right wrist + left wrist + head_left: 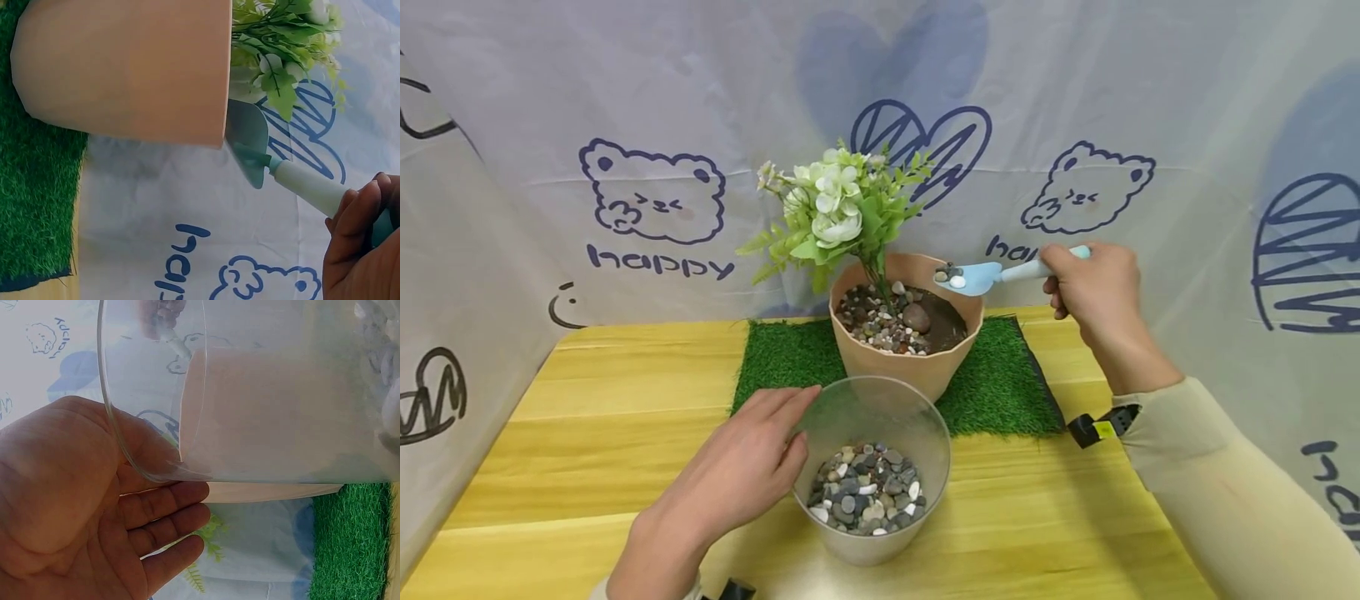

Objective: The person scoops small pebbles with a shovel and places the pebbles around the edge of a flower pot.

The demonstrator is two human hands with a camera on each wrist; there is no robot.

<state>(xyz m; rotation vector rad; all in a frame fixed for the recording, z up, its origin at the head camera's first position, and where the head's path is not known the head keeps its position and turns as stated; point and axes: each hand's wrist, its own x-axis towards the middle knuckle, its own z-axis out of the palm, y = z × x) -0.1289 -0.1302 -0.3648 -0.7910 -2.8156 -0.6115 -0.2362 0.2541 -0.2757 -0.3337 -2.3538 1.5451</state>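
My right hand (1093, 283) grips the handle of a small blue trowel (979, 277). Several pebbles (950, 275) lie on its blade, above the right rim of a peach flowerpot (895, 362). In the right wrist view the pot wall hides part of the blade (249, 134). My left hand (748, 458) holds the rim of a clear plastic bucket (872, 546), thumb at the rim and the other fingers along the outside. Mixed pebbles (868, 492) cover the bucket's bottom. Inside the pot, pebbles (880, 321) surround the stems, and brown soil (946, 323) shows at the right.
White flowers with green leaves (842, 200) rise from the pot. Beneath it lies a green turf mat (1007, 392) on the yellow wood-grain table (610, 450). A printed cloth (737, 100) hangs close behind and at both sides. The bucket stands directly before the pot.
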